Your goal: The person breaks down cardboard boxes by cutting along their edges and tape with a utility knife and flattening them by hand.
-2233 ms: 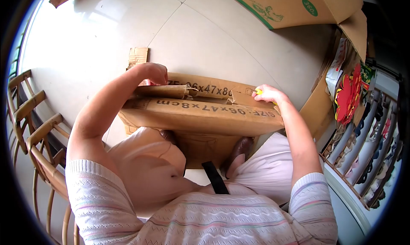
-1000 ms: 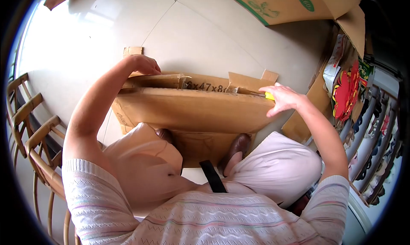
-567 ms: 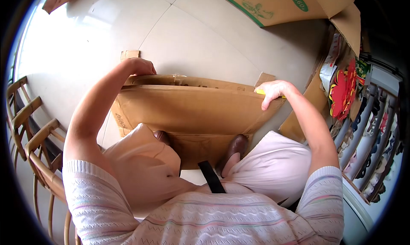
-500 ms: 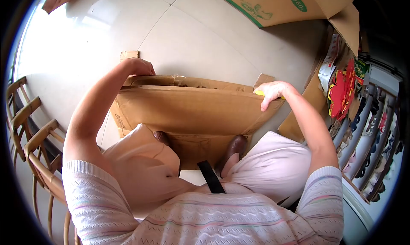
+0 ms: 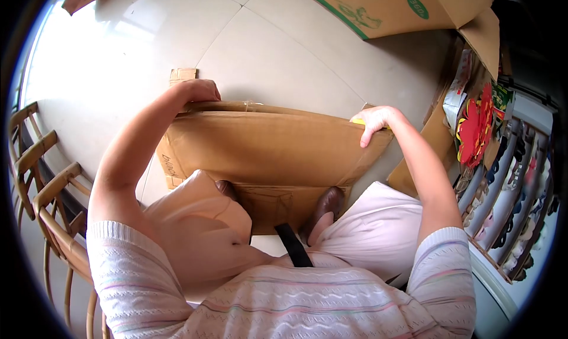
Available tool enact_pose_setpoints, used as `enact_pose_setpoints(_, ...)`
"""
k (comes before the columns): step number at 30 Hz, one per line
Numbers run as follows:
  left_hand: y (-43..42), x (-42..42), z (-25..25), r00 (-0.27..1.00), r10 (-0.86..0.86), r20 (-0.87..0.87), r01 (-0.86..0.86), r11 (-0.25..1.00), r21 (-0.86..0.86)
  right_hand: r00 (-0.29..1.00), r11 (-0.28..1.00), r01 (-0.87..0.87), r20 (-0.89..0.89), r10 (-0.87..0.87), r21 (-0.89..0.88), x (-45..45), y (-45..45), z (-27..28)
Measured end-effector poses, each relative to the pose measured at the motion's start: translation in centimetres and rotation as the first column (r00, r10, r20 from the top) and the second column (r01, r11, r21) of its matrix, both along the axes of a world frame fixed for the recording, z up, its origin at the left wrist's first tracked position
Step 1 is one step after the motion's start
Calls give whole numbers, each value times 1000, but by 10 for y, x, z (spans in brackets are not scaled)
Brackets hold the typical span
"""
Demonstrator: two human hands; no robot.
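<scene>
Cardboard box [image 5: 266, 147], handled along upper edge.
Right hand [image 5: 378, 121] holds yellow object [image 5: 358, 121], thumb on near panel; left hand [image 5: 204, 90] curls at opposite corner, grip unclear.

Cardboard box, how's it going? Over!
Left hand at top left edge. Right hand at top right, holding yellow thing. Cardboard box between them. Brown shoes close by.

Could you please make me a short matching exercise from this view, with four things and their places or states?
1. Cardboard box
2. Left hand
3. Right hand
4. Wooden chair

A. Far left of the view
B. Holding a yellow object
C. Between the two hands
D. At the box's upper left edge

Pairs: 1-C, 2-D, 3-B, 4-A
</scene>
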State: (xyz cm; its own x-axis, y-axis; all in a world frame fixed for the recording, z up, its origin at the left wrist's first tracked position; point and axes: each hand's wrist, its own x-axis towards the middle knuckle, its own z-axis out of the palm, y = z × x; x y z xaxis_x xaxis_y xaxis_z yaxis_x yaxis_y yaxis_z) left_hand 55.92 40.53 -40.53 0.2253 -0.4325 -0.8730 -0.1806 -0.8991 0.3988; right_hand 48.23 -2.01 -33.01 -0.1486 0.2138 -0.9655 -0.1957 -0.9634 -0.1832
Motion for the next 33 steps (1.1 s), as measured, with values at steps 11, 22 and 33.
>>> enact_pose_setpoints(11, 51, 34, 49, 858, 491, -153, -495, 869, 14, 958, 999, -25, 284, 32, -29, 0, 3, 2)
enact_pose_setpoints(22, 107, 15, -8, 696, 635, 335, -677, 736, 11, 906, 991, -93, 421, 45, 94, -31, -8, 20)
enact_pose_setpoints(33, 122, 12, 21, 687, 710, -155, -717, 697, 15, 897, 992, -116, 434, 82, 53, -56, 6, 61)
